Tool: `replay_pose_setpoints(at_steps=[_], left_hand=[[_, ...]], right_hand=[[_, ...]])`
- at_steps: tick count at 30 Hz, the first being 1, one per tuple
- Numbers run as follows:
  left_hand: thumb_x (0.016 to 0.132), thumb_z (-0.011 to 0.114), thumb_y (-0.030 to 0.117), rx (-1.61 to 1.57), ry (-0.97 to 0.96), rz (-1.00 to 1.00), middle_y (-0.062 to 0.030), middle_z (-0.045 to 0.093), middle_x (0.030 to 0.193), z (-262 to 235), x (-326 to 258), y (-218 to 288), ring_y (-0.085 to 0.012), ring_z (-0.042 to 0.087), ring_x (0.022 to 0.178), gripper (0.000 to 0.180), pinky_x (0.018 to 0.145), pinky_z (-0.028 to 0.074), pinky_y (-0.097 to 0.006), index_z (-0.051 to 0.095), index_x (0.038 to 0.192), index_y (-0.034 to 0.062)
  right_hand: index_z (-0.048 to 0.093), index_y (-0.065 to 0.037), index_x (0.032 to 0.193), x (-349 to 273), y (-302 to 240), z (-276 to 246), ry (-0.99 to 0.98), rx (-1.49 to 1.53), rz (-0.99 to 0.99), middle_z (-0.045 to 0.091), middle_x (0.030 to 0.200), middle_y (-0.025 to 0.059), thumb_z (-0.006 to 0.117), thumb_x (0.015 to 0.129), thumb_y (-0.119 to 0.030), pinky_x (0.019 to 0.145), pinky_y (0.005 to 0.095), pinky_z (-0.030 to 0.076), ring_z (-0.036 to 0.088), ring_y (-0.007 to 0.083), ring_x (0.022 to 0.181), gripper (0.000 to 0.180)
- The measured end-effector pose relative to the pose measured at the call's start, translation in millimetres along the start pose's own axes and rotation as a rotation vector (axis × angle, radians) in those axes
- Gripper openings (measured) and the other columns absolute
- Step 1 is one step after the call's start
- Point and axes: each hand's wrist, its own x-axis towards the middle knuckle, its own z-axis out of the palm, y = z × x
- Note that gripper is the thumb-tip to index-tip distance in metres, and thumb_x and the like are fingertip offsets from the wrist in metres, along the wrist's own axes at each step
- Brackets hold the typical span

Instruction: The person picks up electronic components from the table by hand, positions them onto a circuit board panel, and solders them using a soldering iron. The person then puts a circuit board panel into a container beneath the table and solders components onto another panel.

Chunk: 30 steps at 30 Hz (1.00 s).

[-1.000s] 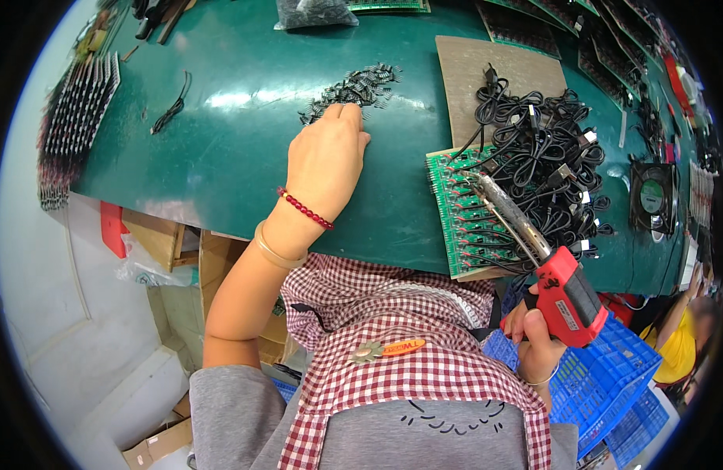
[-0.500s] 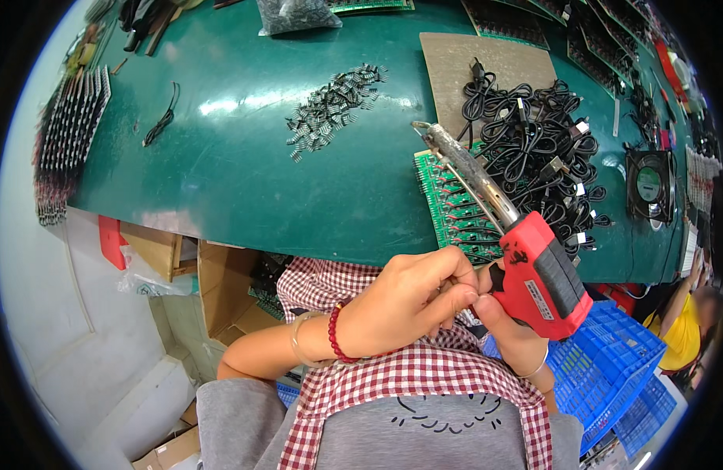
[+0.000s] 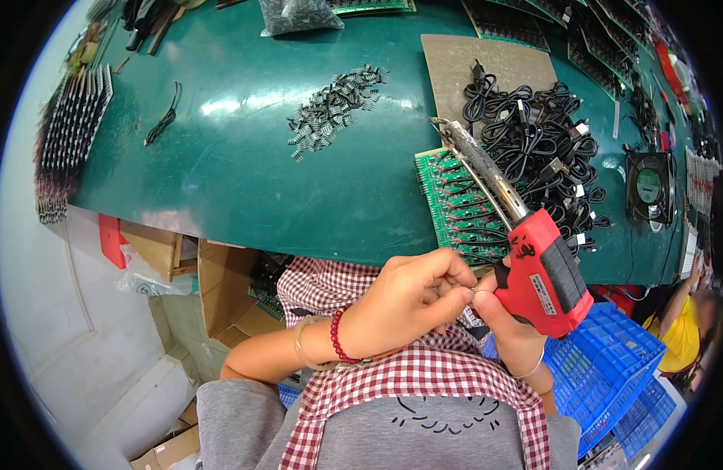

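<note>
My right hand (image 3: 514, 329) is wrapped round a red and black soldering gun (image 3: 543, 270). Its long metal barrel points up and to the left, with the tip above the far edge of a green circuit board (image 3: 448, 188). Black leads with red ends lie across that board. Close beside the gun's trigger, my left hand (image 3: 424, 290) is closed in a pinch. A thin solder wire (image 3: 480, 291) shows between the fingertips of both hands; the rest of it is hidden.
Coiled black USB cables (image 3: 526, 137) are heaped on a brown board (image 3: 448, 59). Small black parts with metal pins (image 3: 330, 110) lie in a pile mid-table. A fan (image 3: 648, 186) stands at right, a blue crate (image 3: 600, 352) below, and stacked circuit boards (image 3: 72, 141) at far left.
The soldering gun's barrel and tip have swung slightly to the right. A little more of the thin wire now shows between my hands, which stay nearly in place.
</note>
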Motion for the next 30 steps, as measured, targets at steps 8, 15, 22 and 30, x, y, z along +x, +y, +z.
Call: replay_pose_setpoints(at_steps=[8,15,22,30], left_hand=[[0.083,0.056,0.001,0.269,0.063,0.198,-0.0037,0.060,0.073,-5,2,-11,-0.0074,0.059,0.059,0.004,0.051,0.047,-0.020,0.053,0.084,-0.0017],[0.084,0.053,0.005,0.001,0.204,-0.141,-0.0049,0.058,0.070,-51,32,-12,-0.0057,0.054,0.054,0.005,0.044,0.042,-0.017,0.053,0.084,-0.0002],[0.083,0.051,0.005,0.022,0.193,-0.154,-0.0061,0.058,0.070,-58,38,-16,-0.0062,0.054,0.053,0.006,0.043,0.041,-0.017,0.053,0.082,-0.0013],[0.083,0.051,0.005,0.047,0.192,-0.157,-0.0066,0.058,0.069,-61,43,-14,-0.0067,0.054,0.051,0.007,0.043,0.041,-0.018,0.053,0.082,-0.0018]], right_hand=[[0.043,0.004,0.111,0,6,2,0.053,-0.049,-0.072,0.055,0.075,0.0065,0.056,0.081,0.002,0.060,0.0254,0.044,0.053,0.0125,0.067,0.032],[0.052,0.002,0.082,-24,24,-24,0.137,-0.234,-0.046,0.052,0.061,0.0058,0.056,0.085,-0.017,0.051,0.0247,0.040,0.049,0.0124,0.055,0.020],[0.053,0.002,0.082,-26,32,-25,0.146,-0.249,0.005,0.053,0.062,0.0057,0.058,0.084,-0.017,0.050,0.0250,0.040,0.049,0.0116,0.054,0.019],[0.049,0.003,0.101,-29,27,-26,0.154,-0.173,0.021,0.054,0.064,0.0074,0.058,0.084,-0.018,0.048,0.0257,0.040,0.051,0.0134,0.054,0.028]])
